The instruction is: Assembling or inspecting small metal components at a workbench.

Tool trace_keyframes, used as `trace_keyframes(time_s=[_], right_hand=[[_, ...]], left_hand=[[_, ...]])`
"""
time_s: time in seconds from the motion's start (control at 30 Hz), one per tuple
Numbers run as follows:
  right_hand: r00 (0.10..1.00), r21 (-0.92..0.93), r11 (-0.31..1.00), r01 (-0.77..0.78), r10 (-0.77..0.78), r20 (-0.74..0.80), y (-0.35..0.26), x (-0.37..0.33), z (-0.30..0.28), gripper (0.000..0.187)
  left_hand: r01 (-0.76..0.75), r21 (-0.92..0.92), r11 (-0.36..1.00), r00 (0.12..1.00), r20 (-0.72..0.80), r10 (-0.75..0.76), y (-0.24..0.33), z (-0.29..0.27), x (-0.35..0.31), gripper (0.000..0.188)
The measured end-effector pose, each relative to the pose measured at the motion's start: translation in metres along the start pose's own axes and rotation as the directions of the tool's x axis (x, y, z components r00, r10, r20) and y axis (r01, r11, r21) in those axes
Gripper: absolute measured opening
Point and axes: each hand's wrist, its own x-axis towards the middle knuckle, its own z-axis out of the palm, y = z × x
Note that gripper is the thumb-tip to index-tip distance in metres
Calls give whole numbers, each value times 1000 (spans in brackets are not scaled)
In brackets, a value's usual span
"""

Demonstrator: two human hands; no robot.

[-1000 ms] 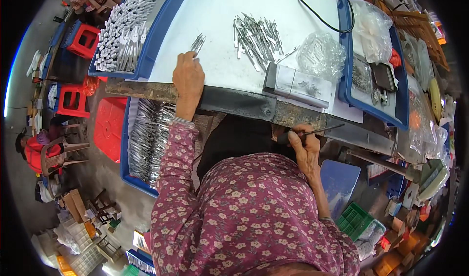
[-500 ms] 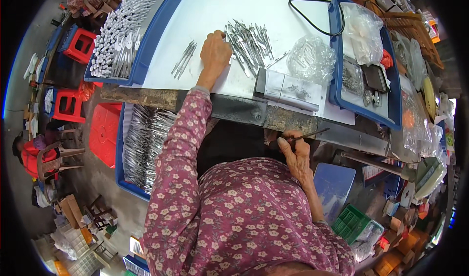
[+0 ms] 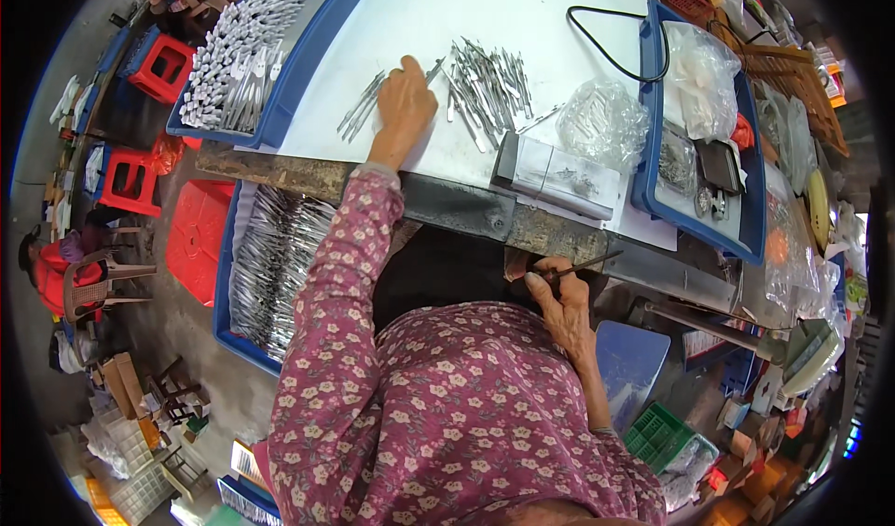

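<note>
Over the white tabletop (image 3: 373, 32), my left hand (image 3: 406, 105) has closed fingers, and a slim silvery metal piece (image 3: 435, 70) sticks out beside them. To its right lies a loose pile of similar slim metal pieces (image 3: 488, 88). A smaller group of these pieces (image 3: 360, 109) rests on the left, partly covered by the hand. At the table's front edge, my right hand (image 3: 562, 300) is wrapped round a thin dark rod (image 3: 593, 260) that points right. What its fingertips touch below the edge is hidden.
A blue tray (image 3: 312, 55) of white-ended pieces stands at left; another blue tray (image 3: 224, 288) full of metal pieces sits lower. Right of the pile are a grey block (image 3: 559, 178), a clear plastic bag (image 3: 604, 123) and a blue tray (image 3: 645, 177) with bags. A black cable (image 3: 597, 46) loops behind.
My left hand has moved from the pile's edge slightly left, toward the smaller group, with a metal piece now showing beside its fingers. My right hand keeps its grip on the rod.
</note>
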Motion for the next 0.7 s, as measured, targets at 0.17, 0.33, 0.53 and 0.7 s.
trace_keyframes(time_s=[0.17, 0.33, 0.53, 0.7], right_hand=[[998, 22, 1000, -15, 14, 53, -25, 12, -22, 22], [998, 54, 998, 29, -32, 48, -50, 32, -43, 19], [981, 137, 981, 134, -111, -161, -76, 82, -77, 14], [961, -318, 937, 141, -207, -183, -45, 162, -82, 20]], left_hand=[[86, -217, 972, 992, -71, -104, -19, -12, -27, 28], [-75, -279, 957, 991, -124, 42, -32, -9, -34, 19], [-94, -312, 945, 990, -126, 57, -14, -4, -48, 13], [-173, -358, 918, 979, -166, 119, 1, -10, -53, 11]])
